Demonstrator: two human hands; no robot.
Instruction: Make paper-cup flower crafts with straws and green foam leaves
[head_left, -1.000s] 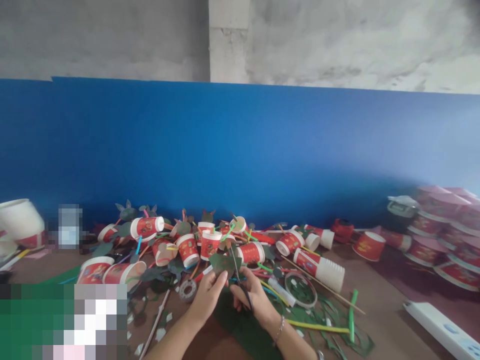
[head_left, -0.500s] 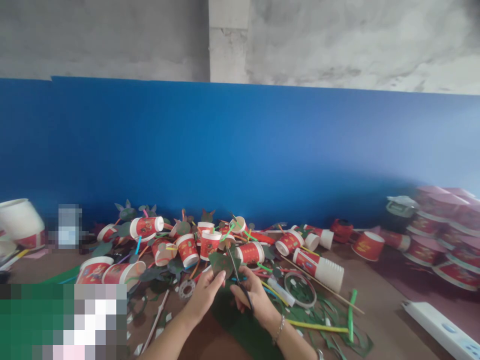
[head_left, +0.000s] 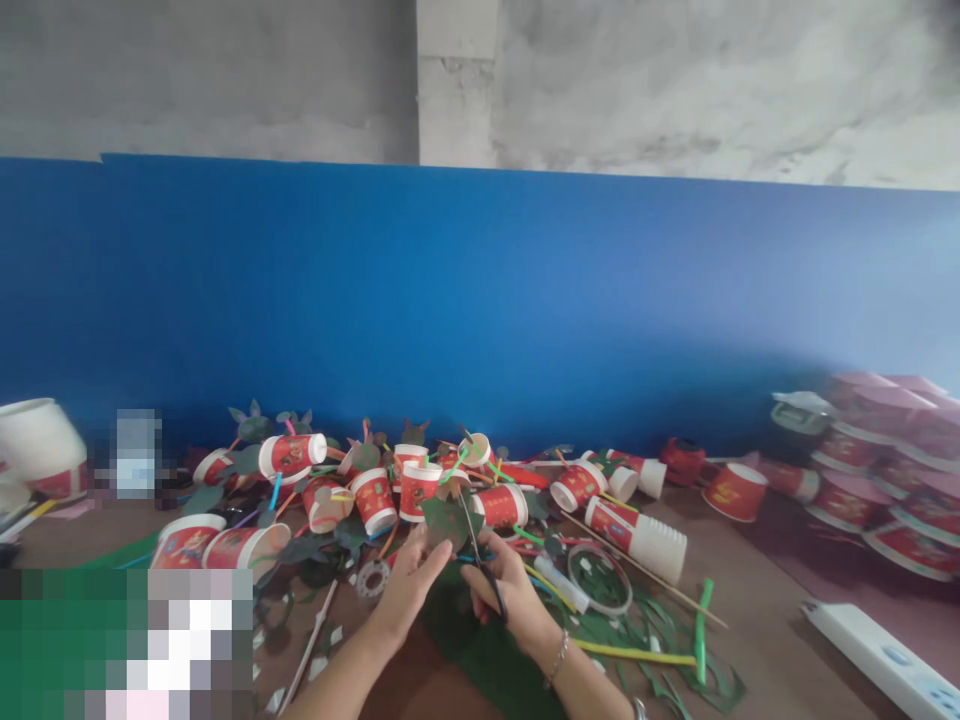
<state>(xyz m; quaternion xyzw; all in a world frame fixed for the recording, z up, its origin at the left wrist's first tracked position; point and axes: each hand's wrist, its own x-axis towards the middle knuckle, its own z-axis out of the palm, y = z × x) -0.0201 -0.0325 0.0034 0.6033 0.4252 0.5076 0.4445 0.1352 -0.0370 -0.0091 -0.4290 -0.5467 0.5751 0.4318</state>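
My left hand (head_left: pixel 411 582) pinches a small dark green paper piece (head_left: pixel 445 530) between thumb and fingers, low in the middle of the view. Dark-handled scissors (head_left: pixel 487 578) are in my right hand (head_left: pixel 514 592), its fingers wrapped round the loops. Their blades point up and away from me along the right edge of the paper piece; whether they are biting into it I cannot tell. Below both hands, a larger dark green sheet (head_left: pixel 480 650) lies on the brown table (head_left: pixel 780 640).
Red and white paper cups (head_left: pixel 375 500) with paper shapes and pipe cleaners crowd the back. Green offcuts (head_left: pixel 652 630), a tape roll (head_left: pixel 373 580), a wooden stick (head_left: pixel 675 592) and a white power strip (head_left: pixel 885 655) lie around. Stacked red tubs (head_left: pixel 862 450) stand right, before a blue wall (head_left: pixel 480 300).
The green paper piece has turned slightly in my left hand, and its outline against the blades looks different. The left fingers have shifted a little. Everything else stays put.
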